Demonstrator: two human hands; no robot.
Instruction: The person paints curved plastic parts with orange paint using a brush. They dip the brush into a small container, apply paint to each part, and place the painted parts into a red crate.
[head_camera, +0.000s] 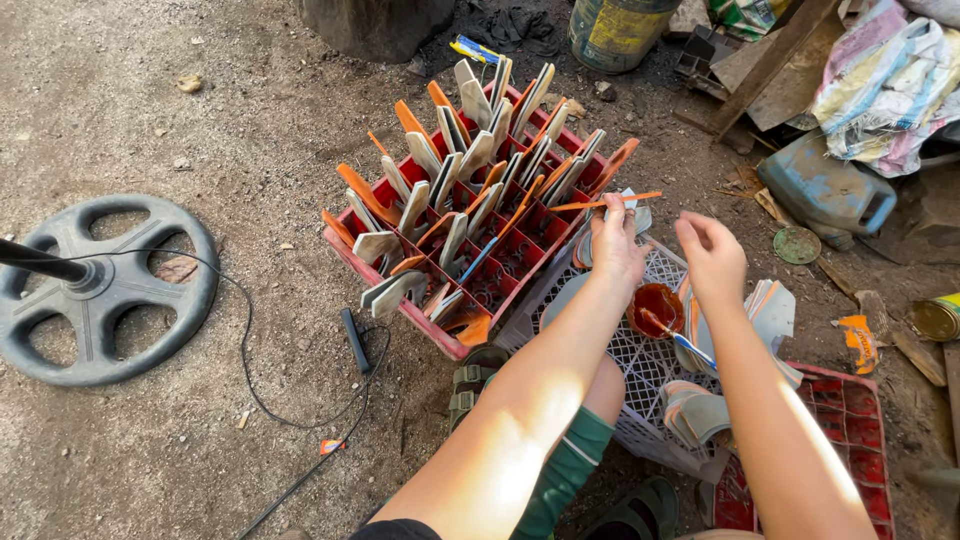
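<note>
A person's left hand (615, 245) pinches a thin orange sole-shaped sheet (605, 204) at the red compartmented plastic crate (395, 285)'s three o'clock edge; it likely goes next into a free cell. The right hand (712, 258), fingers loosely curled and empty, hovers just above a small orange-smeared glue bowl (655, 308). At twelve o'clock stands a yellow-labelled green drum (612, 30).

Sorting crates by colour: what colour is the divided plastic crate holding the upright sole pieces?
Red, clearest in the head view: the divided plastic crate holding upright sole pieces.

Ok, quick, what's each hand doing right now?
Left hand: closed on a thin orange sole piece over the red crate.
Right hand: fingers curled, holding nothing visible.
</note>
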